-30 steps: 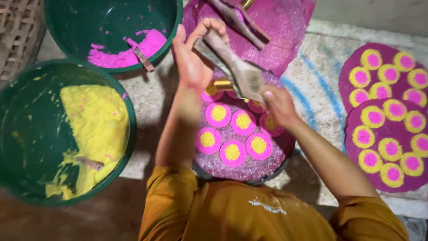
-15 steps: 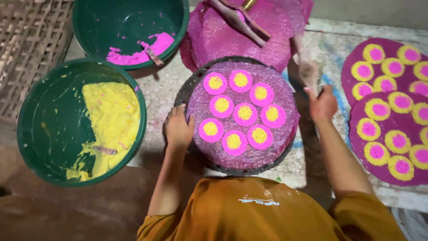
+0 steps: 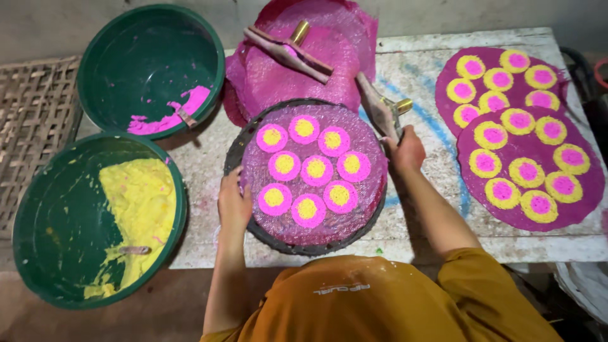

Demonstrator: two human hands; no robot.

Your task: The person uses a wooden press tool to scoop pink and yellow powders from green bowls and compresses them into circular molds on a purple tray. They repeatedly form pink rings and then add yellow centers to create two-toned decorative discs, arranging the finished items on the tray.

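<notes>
**Both hands on a tray of nine pink-and-yellow discs**

The left hand (image 3: 233, 204) is curled over the left rim of the round dark tray (image 3: 253, 225), fingers closed on its edge. The right hand (image 3: 405, 151) grips the tray's upper right rim, just beside a wooden press with a brass fitting (image 3: 383, 113). A purple mesh sheet (image 3: 370, 152) lines the tray and carries nine round discs (image 3: 316, 170), each pink with a yellow centre.

Two green round basins stand to the left: the near one (image 3: 44, 215) holds yellow paste, the far one (image 3: 142, 57) a little pink paste (a small scraper lies in each). A second wooden press (image 3: 286, 52) rests on a stack of pink mesh sheets (image 3: 335, 31). To the right, two filled purple sheets (image 3: 573, 206) overlap, bearing yellow discs with pink centres.
</notes>
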